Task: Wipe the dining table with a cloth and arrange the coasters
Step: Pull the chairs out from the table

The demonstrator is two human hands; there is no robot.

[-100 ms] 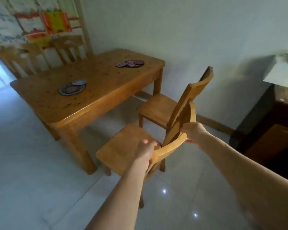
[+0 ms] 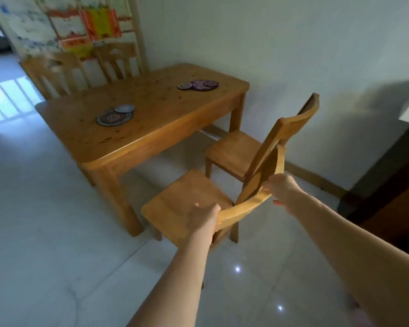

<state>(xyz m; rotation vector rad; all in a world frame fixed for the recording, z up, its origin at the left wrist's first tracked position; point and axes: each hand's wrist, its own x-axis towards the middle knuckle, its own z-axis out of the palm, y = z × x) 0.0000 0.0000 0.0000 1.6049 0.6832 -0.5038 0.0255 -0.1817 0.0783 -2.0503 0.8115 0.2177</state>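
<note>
A wooden dining table stands ahead of me. On it lie two groups of round coasters: a dark patterned group near the left middle and a purple group near the far right edge. No cloth is in view. A wooden chair stands pulled out from the table's near corner. My left hand grips the left end of its curved top rail. My right hand grips the rail further right.
A second wooden chair stands by the table's right side near the wall. Two more chairs sit at the far side. A dark cabinet is at the right. The floor is glossy light tile.
Both hands stay on the chair's top rail. Nothing else has visibly moved.
</note>
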